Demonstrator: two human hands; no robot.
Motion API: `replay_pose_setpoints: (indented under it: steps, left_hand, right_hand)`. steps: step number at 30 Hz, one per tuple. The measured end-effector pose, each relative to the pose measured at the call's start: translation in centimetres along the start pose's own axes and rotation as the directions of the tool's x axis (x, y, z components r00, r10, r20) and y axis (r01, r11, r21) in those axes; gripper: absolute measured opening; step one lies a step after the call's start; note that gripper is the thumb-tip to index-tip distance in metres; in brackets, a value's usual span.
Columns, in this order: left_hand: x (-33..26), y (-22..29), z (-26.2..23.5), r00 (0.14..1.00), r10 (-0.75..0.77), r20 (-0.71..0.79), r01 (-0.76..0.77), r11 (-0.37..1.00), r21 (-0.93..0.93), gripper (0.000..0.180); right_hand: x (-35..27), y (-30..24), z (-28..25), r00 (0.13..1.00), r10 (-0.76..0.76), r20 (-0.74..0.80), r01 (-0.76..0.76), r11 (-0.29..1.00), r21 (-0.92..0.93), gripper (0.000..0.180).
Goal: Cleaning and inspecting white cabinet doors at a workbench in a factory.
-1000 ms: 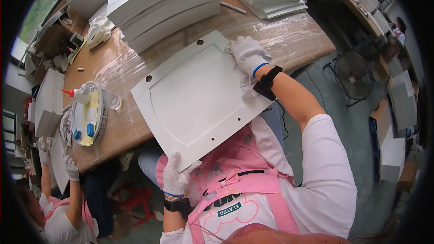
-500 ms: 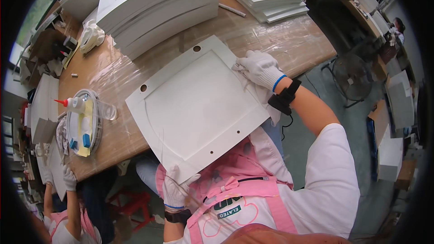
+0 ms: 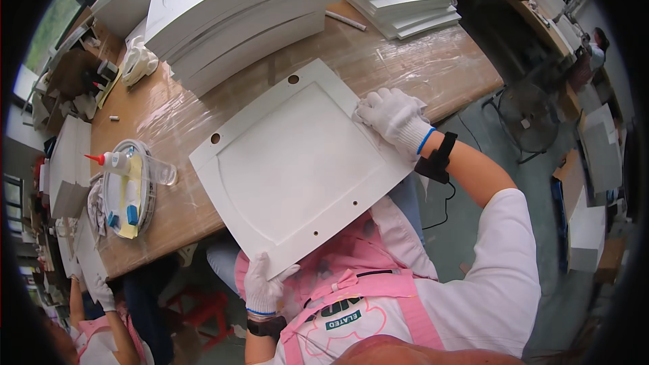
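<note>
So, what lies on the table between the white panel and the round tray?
In the head view, only bare table under clear film lies between the panel and the tray. A clear bottle on the tray juts toward the panel.

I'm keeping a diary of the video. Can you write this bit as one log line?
left hand: grips white panel near corner | right hand: pressed on its far edge | panel: overhangs table

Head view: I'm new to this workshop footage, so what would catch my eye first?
A large white cabinet door panel lies angled across the wooden workbench. The gloved left hand grips its near corner, the gloved right hand presses its far edge. Behind it rises a tall stack of white panels.
</note>
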State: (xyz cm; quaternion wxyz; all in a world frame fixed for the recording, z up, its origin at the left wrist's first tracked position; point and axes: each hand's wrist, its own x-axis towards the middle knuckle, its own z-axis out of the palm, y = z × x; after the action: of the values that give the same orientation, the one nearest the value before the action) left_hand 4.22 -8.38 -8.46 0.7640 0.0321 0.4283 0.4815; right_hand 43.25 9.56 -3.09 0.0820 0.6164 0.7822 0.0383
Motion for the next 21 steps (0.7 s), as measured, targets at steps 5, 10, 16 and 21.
replay_pose_setpoints:
  steps: [5, 10, 16, 21]
  left_hand:
    - [-0.1, -0.2, 0.6, 0.999, 0.021, -0.046, -0.021, 1.0, 0.001, 0.042]
    - [-0.5, -0.3, 0.7, 0.996, 0.041, -0.075, -0.041, 0.999, -0.009, 0.037]
    - [0.0, -0.1, 0.9, 0.995, 0.077, -0.062, -0.074, 0.996, 0.043, 0.037]
    - [0.5, 0.6, 0.4, 0.999, 0.043, -0.01, -0.043, 0.999, -0.005, 0.038]
  right_hand:
    - [5.4, 1.4, 0.7, 1.0, 0.03, -0.008, -0.028, 0.984, 0.174, 0.024]
    - [0.8, 0.9, 0.0, 0.997, -0.031, -0.073, 0.048, 0.969, 0.242, 0.024]
    - [-12.5, 1.3, -0.7, 0.946, -0.185, 0.266, 0.168, 0.982, 0.084, 0.043]
    - [-15.4, 3.9, -0.8, 0.977, 0.058, 0.203, -0.136, 0.91, 0.391, 0.02]
